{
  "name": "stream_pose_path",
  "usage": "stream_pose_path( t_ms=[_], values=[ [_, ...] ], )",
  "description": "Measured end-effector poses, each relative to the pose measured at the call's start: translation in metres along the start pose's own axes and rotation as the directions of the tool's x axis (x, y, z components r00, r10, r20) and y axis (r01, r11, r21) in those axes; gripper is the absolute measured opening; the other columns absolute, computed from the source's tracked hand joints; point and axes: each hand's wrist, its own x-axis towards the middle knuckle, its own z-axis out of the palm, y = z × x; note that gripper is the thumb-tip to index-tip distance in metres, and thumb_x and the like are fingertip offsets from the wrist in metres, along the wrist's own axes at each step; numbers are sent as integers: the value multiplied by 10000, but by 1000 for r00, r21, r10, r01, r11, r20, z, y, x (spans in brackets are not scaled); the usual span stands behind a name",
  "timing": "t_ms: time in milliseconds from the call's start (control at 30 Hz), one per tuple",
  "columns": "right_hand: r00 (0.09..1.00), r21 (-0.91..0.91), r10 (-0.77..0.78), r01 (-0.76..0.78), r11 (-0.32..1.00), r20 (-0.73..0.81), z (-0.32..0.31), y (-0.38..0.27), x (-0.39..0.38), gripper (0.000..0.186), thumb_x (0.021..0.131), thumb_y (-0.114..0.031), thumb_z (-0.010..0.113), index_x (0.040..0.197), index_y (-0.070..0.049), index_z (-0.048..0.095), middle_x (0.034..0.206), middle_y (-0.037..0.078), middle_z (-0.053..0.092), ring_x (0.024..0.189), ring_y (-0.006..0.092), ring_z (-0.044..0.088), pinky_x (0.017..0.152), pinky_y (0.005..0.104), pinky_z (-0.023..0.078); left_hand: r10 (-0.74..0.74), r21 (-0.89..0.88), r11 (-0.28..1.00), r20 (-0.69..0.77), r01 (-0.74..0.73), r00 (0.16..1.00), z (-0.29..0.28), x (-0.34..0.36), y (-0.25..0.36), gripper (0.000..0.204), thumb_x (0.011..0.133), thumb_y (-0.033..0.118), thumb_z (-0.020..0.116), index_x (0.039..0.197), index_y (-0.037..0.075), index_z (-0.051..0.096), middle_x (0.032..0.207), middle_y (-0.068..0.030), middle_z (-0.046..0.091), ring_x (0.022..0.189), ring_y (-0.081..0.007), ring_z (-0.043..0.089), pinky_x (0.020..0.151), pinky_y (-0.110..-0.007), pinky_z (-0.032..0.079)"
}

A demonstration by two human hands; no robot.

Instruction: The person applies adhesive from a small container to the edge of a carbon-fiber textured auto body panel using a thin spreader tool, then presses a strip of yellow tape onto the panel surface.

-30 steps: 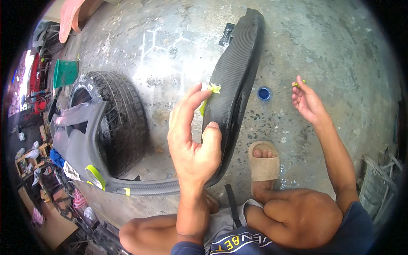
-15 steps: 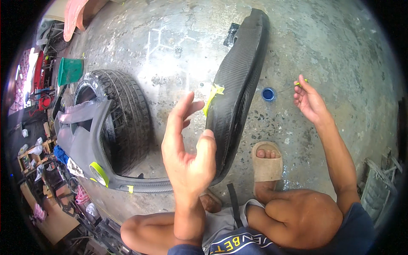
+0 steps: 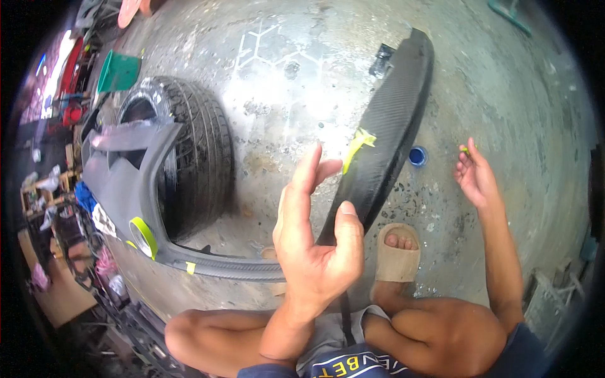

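Observation:
A long black carbon-weave car trim part curves through the scene, its broad end [image 3: 397, 101] slanting away from me at centre right. My left hand [image 3: 318, 242] is held in front of its near portion, fingers spread and thumb up; contact with the part cannot be made out. Just beyond those fingertips, a crumpled strip of yellow-green tape [image 3: 359, 143] sticks to the part's left edge. Out to the right, my right hand [image 3: 476, 179] pinches a small piece of yellow-green tape [image 3: 465, 150] between thumb and fingers. A roll of the same tape [image 3: 144, 238] rests on the part's left section.
A tyre [image 3: 205, 157] stands at left behind the part. Right of the broad end, a small cup of blue content [image 3: 417, 156] sits on the concrete floor. A green bucket [image 3: 120, 70] is far left, a small black object [image 3: 381, 61] far centre. My sandalled foot [image 3: 398, 252] is near.
The whole view has shifted somewhat. The part's broad end leans further right, and my left hand has moved right along with it. My right hand keeps its pinch.

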Motion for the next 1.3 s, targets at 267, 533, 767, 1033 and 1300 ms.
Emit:
stream_pose_path(
  t_ms=[267, 533, 767, 1033, 1300],
  values=[
    [1000, 20, 7, -8, 1000, 22, -1, 2, -6, 233, 982, -391, 657, 953, -160, 666, 752, -67, 650, 658, 77, 600, 603, 208, 481, -19, -73, 997, -43, 16, 999, 5, -7, -5, 599, 803, -52, 611, 1387, -68, 481, 1080, -191, 711, 1070, -234, 664, 1039, -357, 432],
    [994, 61, -111, 110, 992, 13, 1, -9, -22, 231, 996, -368, 641, 990, -137, 658, 793, -46, 658, 665, 95, 601, 629, 244, 491, 14, -168, 985, -198, -48, 980, 20, -12, -21, 477, 745, -94, 664, 1215, -55, 596, 1004, -141, 740, 941, -244, 680, 874, -333, 472],
    [755, -444, -648, 616, 650, 100, 34, -6, -55, 180, 1006, -216, 637, 1090, -57, 651, 1027, 48, 673, 797, 147, 652, 729, 282, 528, -75, -298, 955, -196, 14, 978, 25, -11, -18, 383, 819, -89, 630, 1198, -68, 579, 1033, -164, 728, 938, -215, 690, 936, -334, 495],
    [478, -687, -709, 727, -13, 519, 47, 24, -56, 192, 845, -49, 768, 1022, -17, 701, 986, 133, 726, 896, 243, 696, 808, 321, 536, -200, -370, 921, -191, 118, 961, 23, -12, -20, 396, 889, -64, 589, 1276, -61, 503, 1068, -167, 678, 1039, -210, 637, 1014, -352, 444],
    [563, -691, -753, 693, 206, 341, 42, 27, -60, 186, 859, -51, 770, 1030, -15, 703, 938, 88, 720, 878, 155, 664, 801, 290, 516, -22, -253, 967, -224, -36, 974, 25, -9, -24, 455, 794, -73, 625, 1241, -71, 538, 1046, -168, 696, 966, -243, 659, 933, -366, 473]
  ],
)
